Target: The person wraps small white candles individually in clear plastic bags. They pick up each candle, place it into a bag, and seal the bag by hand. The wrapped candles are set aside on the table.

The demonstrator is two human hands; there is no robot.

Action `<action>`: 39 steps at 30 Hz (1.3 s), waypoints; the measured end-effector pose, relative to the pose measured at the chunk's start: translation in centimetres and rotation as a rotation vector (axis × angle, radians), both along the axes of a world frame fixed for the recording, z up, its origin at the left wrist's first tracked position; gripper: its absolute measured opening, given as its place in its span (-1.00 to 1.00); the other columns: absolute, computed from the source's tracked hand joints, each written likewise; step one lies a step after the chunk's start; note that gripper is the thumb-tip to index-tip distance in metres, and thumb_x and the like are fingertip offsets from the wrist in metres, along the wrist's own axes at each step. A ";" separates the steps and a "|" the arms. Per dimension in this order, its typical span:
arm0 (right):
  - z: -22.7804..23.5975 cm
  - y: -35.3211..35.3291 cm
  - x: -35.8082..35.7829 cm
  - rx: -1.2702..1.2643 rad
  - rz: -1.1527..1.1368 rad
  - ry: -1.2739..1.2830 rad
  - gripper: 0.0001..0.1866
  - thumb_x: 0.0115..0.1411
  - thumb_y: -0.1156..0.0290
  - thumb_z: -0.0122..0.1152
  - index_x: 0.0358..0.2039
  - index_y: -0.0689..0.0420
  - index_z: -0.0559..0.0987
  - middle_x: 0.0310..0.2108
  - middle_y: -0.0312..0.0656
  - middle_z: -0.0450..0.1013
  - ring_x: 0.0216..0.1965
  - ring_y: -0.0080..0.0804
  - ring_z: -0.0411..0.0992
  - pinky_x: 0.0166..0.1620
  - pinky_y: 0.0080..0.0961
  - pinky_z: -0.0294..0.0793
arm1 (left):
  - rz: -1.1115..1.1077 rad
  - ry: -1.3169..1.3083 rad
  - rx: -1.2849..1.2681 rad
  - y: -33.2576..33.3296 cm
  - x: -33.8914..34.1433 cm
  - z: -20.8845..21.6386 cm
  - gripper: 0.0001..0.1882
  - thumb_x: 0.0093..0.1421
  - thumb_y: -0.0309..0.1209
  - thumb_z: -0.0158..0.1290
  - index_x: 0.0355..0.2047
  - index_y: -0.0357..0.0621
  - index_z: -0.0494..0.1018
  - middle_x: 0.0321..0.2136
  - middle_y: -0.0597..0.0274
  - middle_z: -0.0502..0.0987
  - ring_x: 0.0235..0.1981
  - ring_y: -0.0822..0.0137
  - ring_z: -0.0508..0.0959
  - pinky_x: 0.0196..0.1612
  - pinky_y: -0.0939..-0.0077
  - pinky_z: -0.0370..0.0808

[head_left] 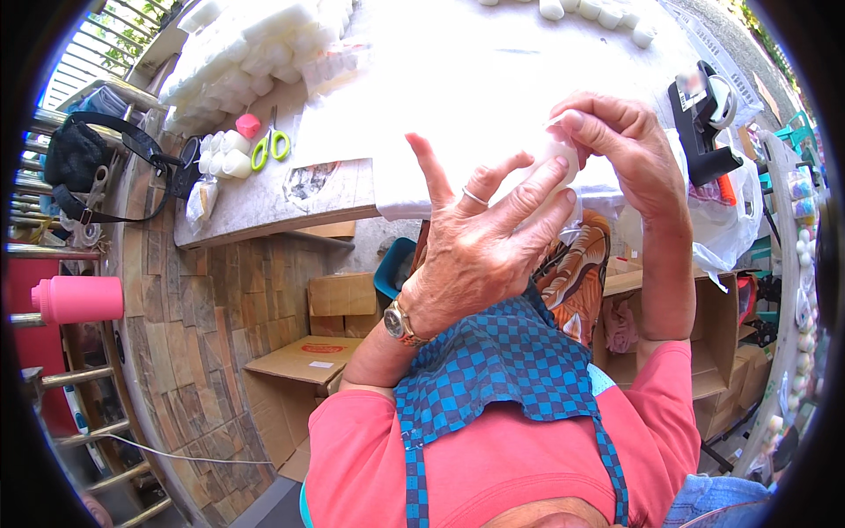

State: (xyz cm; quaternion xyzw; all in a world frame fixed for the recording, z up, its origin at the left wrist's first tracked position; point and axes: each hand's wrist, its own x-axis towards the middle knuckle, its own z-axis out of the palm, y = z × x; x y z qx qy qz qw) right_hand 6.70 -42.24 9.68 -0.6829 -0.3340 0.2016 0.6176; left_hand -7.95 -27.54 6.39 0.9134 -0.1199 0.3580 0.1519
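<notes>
My left hand (pixel 493 229), wearing a ring and a wristwatch, holds a small whitish, rounded piece (pixel 562 157) between its inner fingers; its two outer fingers stick out. At the top of that piece, my right hand (pixel 620 145) pinches a thin, pale edge between thumb and fingertips. Glare washes out the piece's outline, so its exact kind is unclear. Both hands are above the front edge of a white-covered table (pixel 458 97).
Many white cylinders (pixel 264 44) are heaped at the far left. Green-handled scissors (pixel 271 148) and a pink piece (pixel 248 125) lie nearer. A black tape dispenser (pixel 704 123) stands at the right. Cardboard boxes (pixel 304 365) sit below the table.
</notes>
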 end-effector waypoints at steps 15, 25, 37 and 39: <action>-0.3 1.9 0.4 -0.012 -0.229 -0.490 -0.88 0.19 0.47 0.25 -0.26 0.19 0.64 -0.42 -0.26 0.59 -0.40 -0.63 0.51 -0.29 -0.64 0.54 | -0.026 -0.106 0.007 1.5 3.0 1.2 -0.81 0.07 -0.31 0.22 -0.27 0.21 0.68 -0.03 0.48 0.61 0.04 0.29 0.47 0.34 -0.37 -0.44; -1.3 4.1 2.7 -0.060 -0.300 -0.881 -0.91 0.22 0.53 0.20 -0.26 0.18 0.59 -0.34 -0.16 0.56 -0.32 -0.36 0.59 -0.24 -0.52 0.61 | -0.040 -0.011 -0.145 3.7 5.5 0.7 -0.71 0.10 -0.35 0.22 -0.13 0.21 0.65 0.02 0.48 0.58 0.06 0.23 0.46 0.33 -0.39 -0.30; -0.4 9.4 1.4 0.108 -0.092 -0.914 -0.92 0.15 0.59 0.17 -0.35 0.20 0.61 -0.38 -0.19 0.56 -0.43 -0.31 0.57 -0.37 -0.48 0.54 | -0.103 -0.082 -0.514 7.3 3.0 -0.2 -0.65 0.02 -0.42 0.25 -0.13 0.15 0.66 0.13 -0.02 0.42 0.25 -0.03 0.31 0.33 -0.10 0.09; -0.1 9.2 1.1 0.080 -0.070 -0.859 -0.88 0.14 0.61 0.13 -0.35 0.20 0.62 -0.36 -0.18 0.57 -0.39 -0.32 0.59 -0.34 -0.48 0.55 | -0.132 -0.004 -0.522 8.1 2.8 -0.4 -0.64 0.03 -0.44 0.24 -0.11 0.13 0.66 0.14 0.00 0.42 0.18 0.06 0.39 0.22 0.15 0.29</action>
